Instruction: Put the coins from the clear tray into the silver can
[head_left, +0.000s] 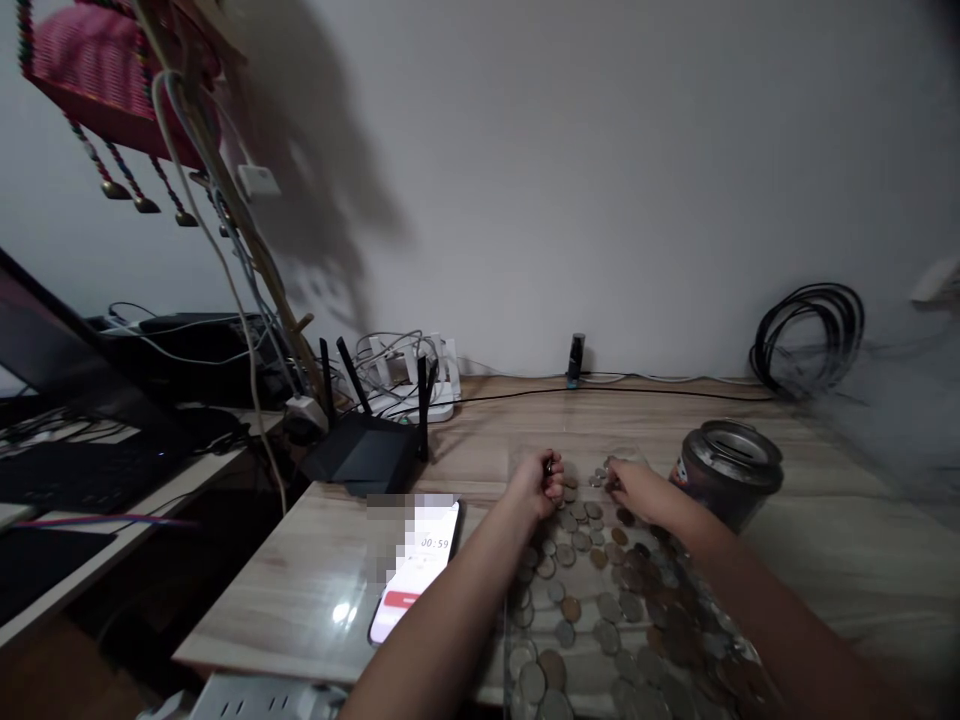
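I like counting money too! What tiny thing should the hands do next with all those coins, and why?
Probably the right hand should lift the coin it touches toward the tin close beside it. The left hand is already closed in a fist, and many coins lie loose on the table.

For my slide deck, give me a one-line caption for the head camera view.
Left hand fisted, right hand among coins on a wooden table, by tin and phone.

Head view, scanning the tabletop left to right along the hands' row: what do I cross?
Router → phone → left hand, closed in a fist → right hand, fingers on the coins → metal tin → coiled black cable by the wall.
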